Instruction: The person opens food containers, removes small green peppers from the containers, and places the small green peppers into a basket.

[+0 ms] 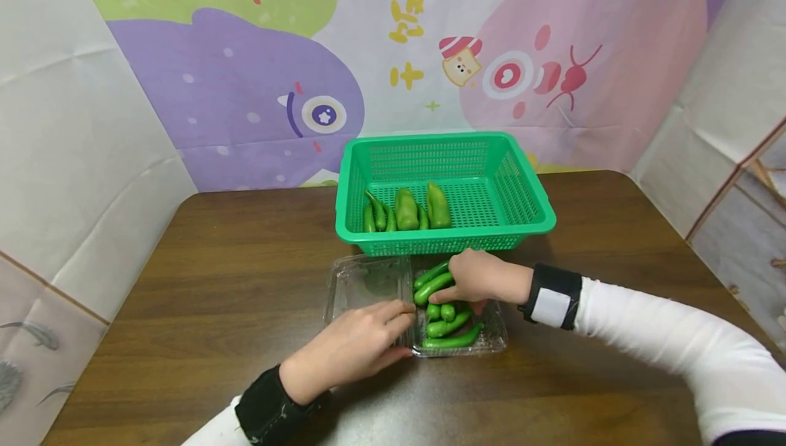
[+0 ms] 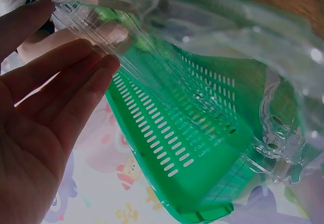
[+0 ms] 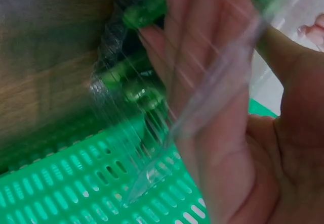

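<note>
A clear plastic clamshell box [image 1: 491, 340] lies opened on the table, with several slim green peppers [image 1: 451, 340] in its right half. My left hand [image 1: 362, 337] is at the hinge side, its fingertips resting on the ridge between the halves and its thumb at the front edge. In the left wrist view its fingers [image 2: 86, 90] look fairly straight against the plastic. My right hand [image 1: 482, 279] reaches into the filled half, touching the peppers at the back with extended fingers. Through the plastic wall, the right wrist view shows these fingers [image 3: 200, 67] straight beside green peppers [image 3: 144, 95].
Just behind the box stands a green mesh basket [image 1: 445, 239], holding several slim peppers [image 1: 379, 214] and two thick ones [image 1: 406, 209] toward its left. The brown wooden table [image 1: 202, 282] ends at a cartoon-printed cloth [image 1: 417, 112].
</note>
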A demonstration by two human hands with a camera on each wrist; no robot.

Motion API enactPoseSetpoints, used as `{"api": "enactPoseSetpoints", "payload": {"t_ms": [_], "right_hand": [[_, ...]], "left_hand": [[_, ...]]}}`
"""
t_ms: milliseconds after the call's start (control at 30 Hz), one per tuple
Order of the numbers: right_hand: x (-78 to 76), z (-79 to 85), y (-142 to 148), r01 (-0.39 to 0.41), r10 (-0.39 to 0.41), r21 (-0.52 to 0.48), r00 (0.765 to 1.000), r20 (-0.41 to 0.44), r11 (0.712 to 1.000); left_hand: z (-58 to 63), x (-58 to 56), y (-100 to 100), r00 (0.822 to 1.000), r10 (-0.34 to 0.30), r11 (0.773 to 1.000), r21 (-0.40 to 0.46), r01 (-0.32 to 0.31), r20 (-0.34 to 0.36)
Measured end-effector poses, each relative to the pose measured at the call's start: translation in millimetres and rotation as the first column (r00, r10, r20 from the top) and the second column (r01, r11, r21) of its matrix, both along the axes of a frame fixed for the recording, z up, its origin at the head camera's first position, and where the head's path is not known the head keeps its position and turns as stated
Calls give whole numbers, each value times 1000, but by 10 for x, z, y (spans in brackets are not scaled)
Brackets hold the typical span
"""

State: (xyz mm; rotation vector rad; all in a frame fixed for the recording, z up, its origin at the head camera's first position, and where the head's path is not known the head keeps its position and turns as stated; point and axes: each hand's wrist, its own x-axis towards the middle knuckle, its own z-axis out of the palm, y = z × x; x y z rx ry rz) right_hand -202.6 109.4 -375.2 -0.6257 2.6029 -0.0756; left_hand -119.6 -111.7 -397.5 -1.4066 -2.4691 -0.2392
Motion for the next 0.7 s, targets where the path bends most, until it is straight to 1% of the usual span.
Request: {"api": "enactPoseSetpoints", "payload": {"t_ms": [133, 267, 433, 700], "right_hand": [[7, -16, -31, 4, -3, 22, 999, -34, 1000], [0, -21, -49, 3, -3, 18, 999, -33, 1000], [-20, -15, -53, -7, 7, -5, 1000, -11, 1000], [-40, -23, -22, -8, 12, -76, 999, 53, 997]], "left_hand": [[-1, 2, 0, 1000, 3, 1000, -5, -3, 1], [3, 6, -1, 1000, 2, 1000, -5, -2, -3], [10, 8, -2, 1000, -1, 1000, 1, 1, -8], [1, 2, -7, 1000, 1, 1000, -3, -1, -13]]}}
